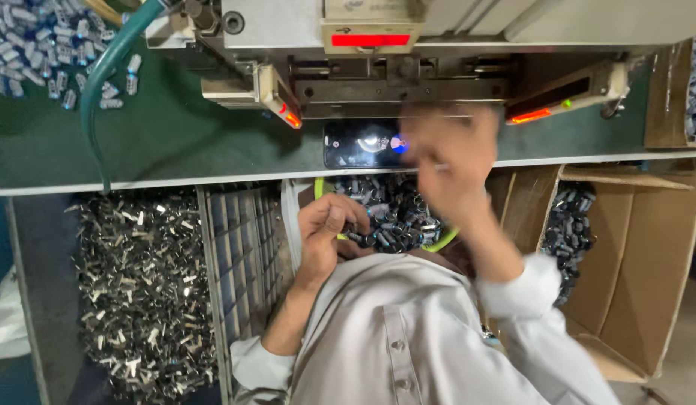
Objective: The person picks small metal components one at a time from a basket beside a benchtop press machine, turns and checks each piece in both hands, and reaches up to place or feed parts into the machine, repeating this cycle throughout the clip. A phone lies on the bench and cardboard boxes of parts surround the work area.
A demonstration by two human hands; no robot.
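My left hand (331, 225) rests at the rim of a green-rimmed bowl (443, 240) in my lap, fingers closed on a few small dark cylindrical parts (397, 214) from the heap inside it. My right hand (449, 161) is raised and motion-blurred in front of the machine (400, 75), above the bowl. It seems to pinch a small thin part, though blur hides the details. A dark phone (359, 146) lies on the green table edge just left of the right hand.
A green work table (160, 135) carries the machine with red lights (370, 40) and a green hose (100, 75). Silver-blue parts (44, 45) are heaped at far left. Metal scraps (142, 285) lie below left. A cardboard box (640, 255) of dark parts stands at right.
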